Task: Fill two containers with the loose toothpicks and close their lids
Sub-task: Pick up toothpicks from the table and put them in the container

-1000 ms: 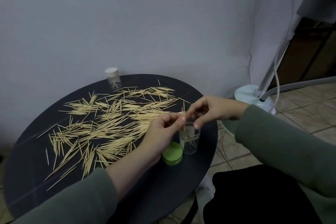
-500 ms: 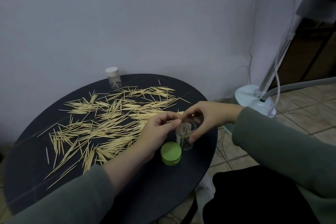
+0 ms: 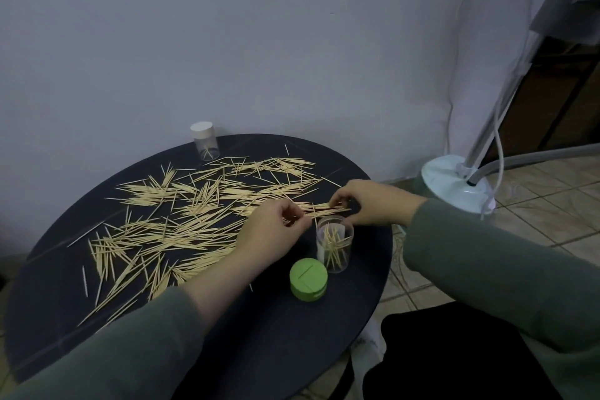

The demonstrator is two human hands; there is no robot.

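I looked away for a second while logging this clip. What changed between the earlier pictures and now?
Both hands left the open jar's mouth and went back to the toothpicks just behind it. The right hand and left hand now pinch at a bundle lying there. The jar holds some toothpicks. The green lid, capped jar and table stayed put.

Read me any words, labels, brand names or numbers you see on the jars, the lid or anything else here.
None can be read.
The open jar has a white label inside, showing no legible print.
The green lid and the capped jar show no text.
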